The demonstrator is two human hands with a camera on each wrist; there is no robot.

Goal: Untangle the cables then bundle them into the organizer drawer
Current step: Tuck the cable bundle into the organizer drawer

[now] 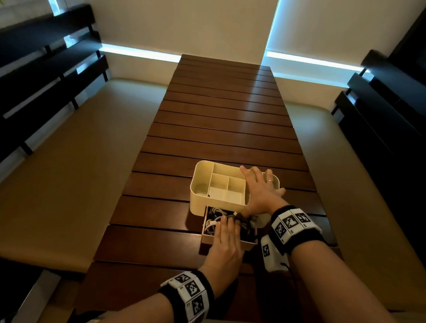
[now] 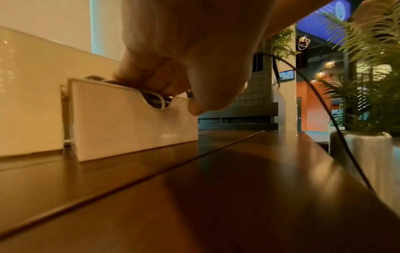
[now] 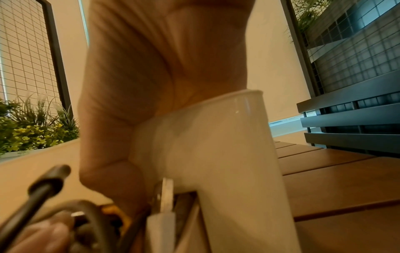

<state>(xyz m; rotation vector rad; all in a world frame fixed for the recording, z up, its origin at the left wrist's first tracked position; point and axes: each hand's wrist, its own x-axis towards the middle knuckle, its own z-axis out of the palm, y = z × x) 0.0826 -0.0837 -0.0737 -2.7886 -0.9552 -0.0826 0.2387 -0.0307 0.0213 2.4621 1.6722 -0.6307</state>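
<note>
Pressing cables, left hand, drawer pulled toward person

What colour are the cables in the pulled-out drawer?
Mixed white and black cables, seen best in the head view.

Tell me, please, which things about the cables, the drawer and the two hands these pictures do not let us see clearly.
- How many cables lie in the drawer, and whether they are still tangled: head view, left hand covers them.
- Left fingertips: left wrist view, sunk behind the drawer front.
- Right hand fingers: right wrist view, organizer wall hides them.
- Cable plugs: right wrist view, blurred.
</note>
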